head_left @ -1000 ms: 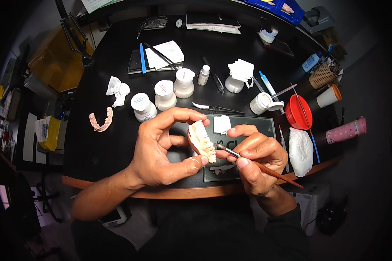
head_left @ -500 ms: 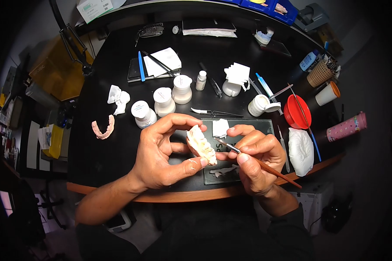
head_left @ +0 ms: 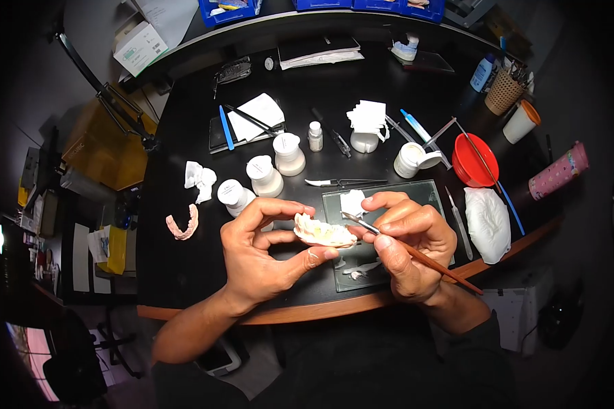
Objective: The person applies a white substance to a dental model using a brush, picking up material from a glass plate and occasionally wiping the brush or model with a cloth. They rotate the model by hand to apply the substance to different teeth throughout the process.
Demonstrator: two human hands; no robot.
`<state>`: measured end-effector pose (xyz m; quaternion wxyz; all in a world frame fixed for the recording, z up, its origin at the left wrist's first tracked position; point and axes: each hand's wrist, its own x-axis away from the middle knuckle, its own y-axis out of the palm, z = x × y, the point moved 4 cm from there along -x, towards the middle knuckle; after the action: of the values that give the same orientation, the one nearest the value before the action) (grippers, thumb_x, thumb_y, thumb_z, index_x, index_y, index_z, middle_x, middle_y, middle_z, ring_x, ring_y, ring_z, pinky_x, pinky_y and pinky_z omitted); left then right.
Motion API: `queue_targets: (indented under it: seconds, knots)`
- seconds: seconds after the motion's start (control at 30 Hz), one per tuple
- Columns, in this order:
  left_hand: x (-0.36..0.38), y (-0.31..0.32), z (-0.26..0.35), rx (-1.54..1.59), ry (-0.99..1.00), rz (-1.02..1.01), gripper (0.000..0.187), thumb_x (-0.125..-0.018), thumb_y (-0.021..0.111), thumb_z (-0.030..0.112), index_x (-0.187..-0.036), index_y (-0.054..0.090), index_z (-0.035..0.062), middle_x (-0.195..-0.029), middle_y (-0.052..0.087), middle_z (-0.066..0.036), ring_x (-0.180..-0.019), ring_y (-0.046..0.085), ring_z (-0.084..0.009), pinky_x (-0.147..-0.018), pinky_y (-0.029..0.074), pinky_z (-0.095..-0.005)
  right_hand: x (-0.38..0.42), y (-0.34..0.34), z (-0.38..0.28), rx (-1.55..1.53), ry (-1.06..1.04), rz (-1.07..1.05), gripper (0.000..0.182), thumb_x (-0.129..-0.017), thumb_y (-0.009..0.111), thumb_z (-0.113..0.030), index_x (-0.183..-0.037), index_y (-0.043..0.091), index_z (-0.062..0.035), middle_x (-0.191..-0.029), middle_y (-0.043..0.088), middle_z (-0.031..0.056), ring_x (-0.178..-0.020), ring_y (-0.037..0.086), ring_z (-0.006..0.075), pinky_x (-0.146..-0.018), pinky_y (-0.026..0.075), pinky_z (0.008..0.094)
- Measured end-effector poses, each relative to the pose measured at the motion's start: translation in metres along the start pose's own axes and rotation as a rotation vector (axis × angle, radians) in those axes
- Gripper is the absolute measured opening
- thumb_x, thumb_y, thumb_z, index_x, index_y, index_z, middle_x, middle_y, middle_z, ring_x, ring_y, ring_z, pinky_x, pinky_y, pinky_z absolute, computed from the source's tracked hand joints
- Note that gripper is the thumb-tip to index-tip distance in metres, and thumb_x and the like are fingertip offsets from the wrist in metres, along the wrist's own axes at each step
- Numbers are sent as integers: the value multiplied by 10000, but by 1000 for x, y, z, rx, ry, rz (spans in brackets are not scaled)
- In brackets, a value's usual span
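Note:
My left hand [head_left: 269, 255] grips a cream dental model [head_left: 323, 232] between the fingertips and thumb. In my right hand [head_left: 416, 245] is a fine brush [head_left: 426, 260] with a reddish-brown handle, its dark tip near the right end of the model. Whether the tip touches the model I cannot tell. Below both hands lies a glass slab [head_left: 423, 194] with a folded white tissue [head_left: 352, 203] and smears of pale material [head_left: 357, 271] on it. Part of the slab is hidden by my right hand.
White-lidded jars [head_left: 264, 176] stand behind my left hand, with a pink arch-shaped model [head_left: 182, 223] further left. Right of the slab are an open jar [head_left: 409, 160], a red bowl [head_left: 475, 160], a white pouch [head_left: 488, 225] and a pink bottle [head_left: 559, 170].
The dental model has turned from steeply slanted to nearly level. Both hands keep their hold, and the whole view has shifted and tilted slightly.

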<state>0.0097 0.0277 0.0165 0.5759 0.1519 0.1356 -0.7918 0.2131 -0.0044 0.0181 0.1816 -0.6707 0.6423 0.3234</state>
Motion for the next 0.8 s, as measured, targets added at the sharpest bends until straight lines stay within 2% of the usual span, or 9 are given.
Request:
queue_targets:
  seconds: [0.07,0.37,0.63,0.67,0.73,0.8]
  knots:
    - [3,-1,0,-67,54,-19,512,-723,860,-64,-1128,546,-60,-1129,619,-186,-1108,656,-236,-880,641,-365,0,0,0,1,-13,2,137,-858,687,40,-960,600,13,-825,673,130,-1029,661,321,-943,504,441]
    - [3,-2,-4,-50,122,-35,545,-707,890,-30,-1107,520,-34,-1118,621,-213,-1030,692,-242,-850,651,-350,-2,2,-5,39,-46,4,101,-840,683,48,-907,613,23,-809,679,134,-1020,668,328,-921,523,438]
    - [3,2,0,-17,211,23,549,-625,937,-30,-1029,566,-30,-1091,640,-198,-1038,685,-226,-813,657,-320,-4,-4,-13,78,-108,-55,151,-817,677,74,-933,603,12,-821,686,135,-1063,658,324,-930,518,433]
    - [3,1,1,-29,235,15,553,-620,940,-31,-1030,568,-26,-1093,638,-196,-1042,681,-224,-814,656,-318,-3,-8,-16,91,-123,-46,185,-803,678,79,-947,590,3,-818,689,130,-1039,655,303,-934,513,429]
    - [2,-1,1,-46,278,1,584,-606,948,-23,-1048,566,-20,-1101,634,-189,-1035,680,-224,-816,656,-320,-2,-25,-27,158,-159,-11,193,-798,677,79,-944,582,-4,-836,678,129,-994,641,267,-911,523,398]
    - [2,-3,4,-64,281,-2,595,-605,948,-24,-1059,565,-19,-1108,630,-187,-1039,677,-226,-817,656,-318,-3,-52,-46,341,-214,108,172,-813,646,98,-941,578,5,-909,643,153,-940,615,216,-801,533,283]
